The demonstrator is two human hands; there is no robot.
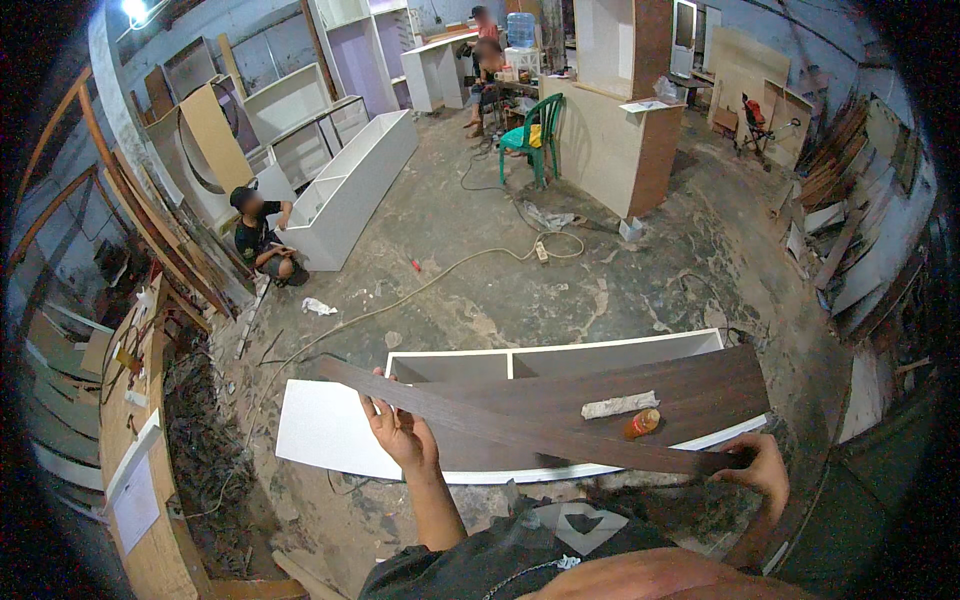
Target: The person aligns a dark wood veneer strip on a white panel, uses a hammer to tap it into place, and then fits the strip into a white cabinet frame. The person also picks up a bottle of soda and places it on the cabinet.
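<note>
A long dark brown wood-grain strip stretches across in front of me, held between both hands. My left hand supports it near its left end, palm turned up and fingers curled around the edge. At the other end my right hand grips the strip with closed fingers. Below it lies a wider dark wood-grain sheet on top of a white cabinet frame. On that sheet rest a whitish roll-shaped piece and a small bottle with an orange-brown body. A white panel shows at the left.
A pale cable winds over the concrete floor. Someone sits by a long white cabinet at the far left. A green chair stands near a tall board unit; another person is behind. A wooden bench runs along the left.
</note>
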